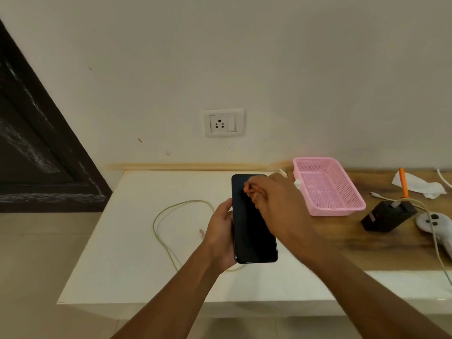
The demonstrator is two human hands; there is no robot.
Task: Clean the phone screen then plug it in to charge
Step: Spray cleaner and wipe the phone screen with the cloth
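Observation:
My left hand [220, 231] grips a black phone [254, 236] by its left edge, dark screen up, above the white table [137, 270]. My right hand [281, 209] lies over the upper half of the phone, its fingers bunched together on the screen. A small white scrap [297, 184] shows at that hand's far edge; whether it is held is unclear. A pale charging cable [161, 216] loops on the table left of the phone, its plug end [201, 232] lying near my left hand. A white wall socket [223, 123] with a switch sits on the wall above.
A pink mesh basket [352, 189] stands to the right on a wooden top [367, 245]. Further right are a black adapter [386, 216], a white power strip [437, 226] with cables, a crumpled tissue [420, 185] and an orange stick [403, 182]. A dark door [36, 155] is at left.

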